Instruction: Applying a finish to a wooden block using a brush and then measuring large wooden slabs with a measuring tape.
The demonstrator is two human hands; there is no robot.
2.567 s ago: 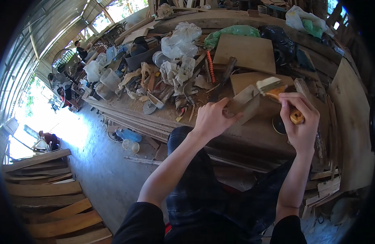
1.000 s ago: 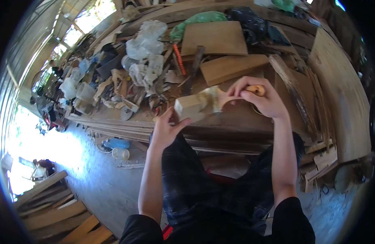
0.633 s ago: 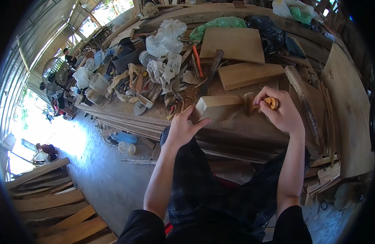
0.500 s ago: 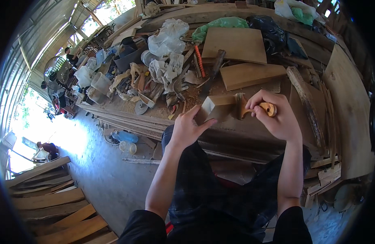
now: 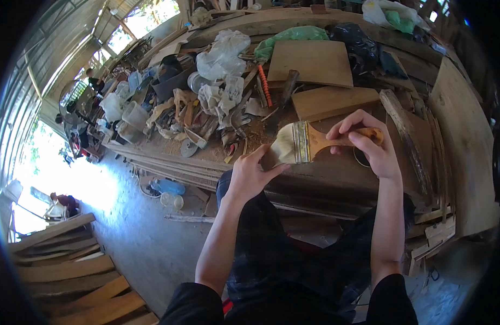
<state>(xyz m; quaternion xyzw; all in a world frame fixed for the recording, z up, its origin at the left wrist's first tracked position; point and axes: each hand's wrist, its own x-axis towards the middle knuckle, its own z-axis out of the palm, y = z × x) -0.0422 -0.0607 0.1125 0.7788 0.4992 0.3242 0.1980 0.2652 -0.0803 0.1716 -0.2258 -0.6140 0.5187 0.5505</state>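
The person sits with dark trousers [image 5: 293,260] low in the view, and both bare arms reach up from there.

The right hand [image 5: 366,146] holds a wide paint brush [image 5: 309,142]. Its fingers are curled tight around the orange wooden handle. The brush lies sideways in the air, with the pale bristles pointing to the person's left and a shiny metal band behind them.

The left hand [image 5: 250,174] is just beside the bristles. Its fingers are spread out flat, and the fingertips touch the soft tip of the brush. It grips nothing.

Under the hands is a long, messy workbench [image 5: 326,179] made of rough boards. On it, just past the brush, lies a flat wooden block [image 5: 334,102]. Behind that is a bigger square wooden board [image 5: 314,62]. A dark tool with an orange ribbed handle [image 5: 264,86] lies near the boards. To the left there is a heap of white crumpled plastic bags [image 5: 223,54] and rags. A green bag [image 5: 293,37] sits at the far edge.

Down on the grey floor lies a clear plastic bottle [image 5: 166,188]. Curved wooden planks [image 5: 66,271] are stacked at the lower left.
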